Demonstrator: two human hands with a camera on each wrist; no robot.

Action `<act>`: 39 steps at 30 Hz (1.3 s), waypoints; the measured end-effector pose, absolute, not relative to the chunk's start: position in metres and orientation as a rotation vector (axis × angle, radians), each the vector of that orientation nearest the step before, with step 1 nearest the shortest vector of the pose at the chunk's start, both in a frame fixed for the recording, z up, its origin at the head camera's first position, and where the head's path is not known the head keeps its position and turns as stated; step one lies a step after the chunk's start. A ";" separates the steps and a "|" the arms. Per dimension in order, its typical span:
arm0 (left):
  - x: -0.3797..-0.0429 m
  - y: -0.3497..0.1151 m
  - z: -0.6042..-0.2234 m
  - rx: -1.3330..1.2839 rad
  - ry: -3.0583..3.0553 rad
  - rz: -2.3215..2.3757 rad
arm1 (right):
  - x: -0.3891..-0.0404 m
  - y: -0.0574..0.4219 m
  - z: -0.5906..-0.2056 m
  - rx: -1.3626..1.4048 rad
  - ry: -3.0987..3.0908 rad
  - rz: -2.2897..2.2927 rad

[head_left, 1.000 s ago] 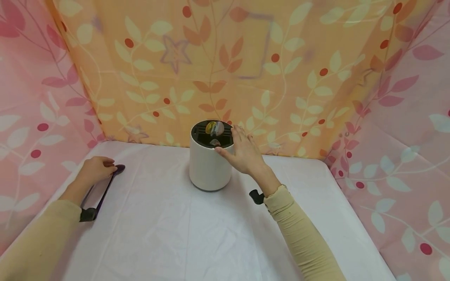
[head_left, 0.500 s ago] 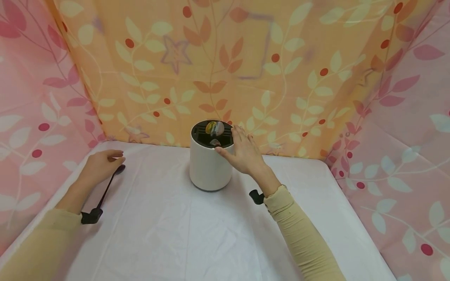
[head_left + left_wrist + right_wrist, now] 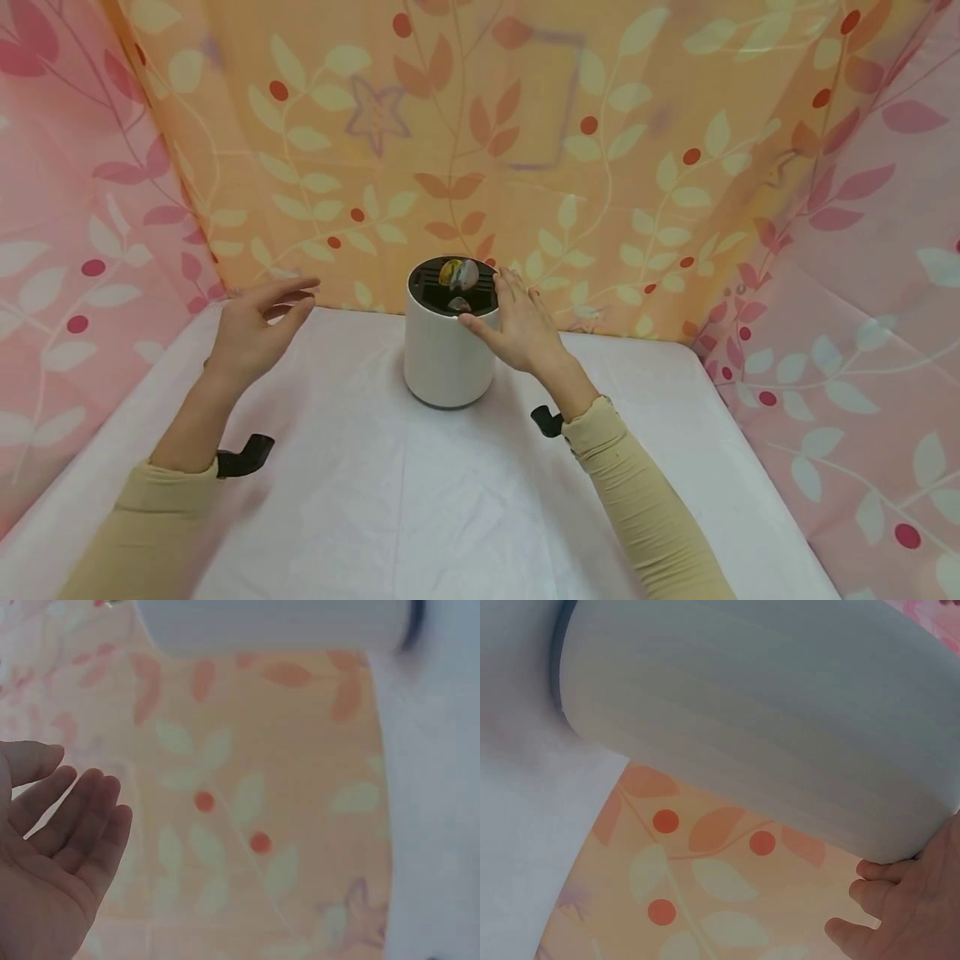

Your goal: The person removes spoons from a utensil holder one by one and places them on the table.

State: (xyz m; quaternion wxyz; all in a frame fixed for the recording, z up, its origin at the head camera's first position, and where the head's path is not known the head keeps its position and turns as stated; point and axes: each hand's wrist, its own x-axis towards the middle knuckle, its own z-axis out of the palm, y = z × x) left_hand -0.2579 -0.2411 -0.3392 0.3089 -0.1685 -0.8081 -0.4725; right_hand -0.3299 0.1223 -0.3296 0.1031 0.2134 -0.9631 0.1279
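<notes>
A white cylindrical holder (image 3: 450, 358) with a black slotted top (image 3: 431, 302) stands upright near the table's back edge. Small shiny rounded pieces (image 3: 459, 273), one yellow and one clear, show on that top. My right hand (image 3: 525, 329) rests against the holder's upper right rim, its fingers along the side and its thumb at the front. In the right wrist view, the fingertips touch the holder's white wall (image 3: 765, 712). To the left, my left hand (image 3: 258, 333) hovers above the table, fingers loosely extended and holding nothing. The dark spoon seen earlier is out of sight, perhaps behind this arm.
A white cloth covers the table (image 3: 337, 500). Behind it hangs an orange leaf-print curtain (image 3: 315, 167), with pink printed curtains (image 3: 862, 292) along both sides. Black mounts (image 3: 246, 457) stick out at both wrists.
My left hand has let go of the dark spoon at the table's left, then lifted and moved rightward. The right hand stays at the holder's rim, and the holder has not moved.
</notes>
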 end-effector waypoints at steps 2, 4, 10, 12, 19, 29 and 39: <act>-0.256 -0.229 -0.335 -0.511 -2.084 -1.269 | -0.330 0.122 -0.329 0.631 -2.838 0.376; -0.255 -0.216 -0.331 -0.569 -2.037 -1.294 | -0.330 0.122 -0.330 0.630 -2.835 0.378; -0.257 -0.180 -0.326 -0.700 -1.961 -1.362 | -0.329 0.122 -0.331 0.631 -2.828 0.386; -0.259 -0.167 -0.327 -0.720 -1.966 -1.360 | -0.329 0.123 -0.331 0.628 -2.829 0.388; -0.276 -0.132 -0.333 -0.800 -1.993 -1.237 | -0.330 0.123 -0.330 0.632 -2.831 0.387; -0.296 -0.110 -0.332 -0.936 -2.001 -1.067 | -0.331 0.122 -0.330 0.635 -2.839 0.377; -0.301 -0.102 -0.331 -0.990 -2.089 -1.024 | -0.331 0.122 -0.330 0.632 -2.844 0.363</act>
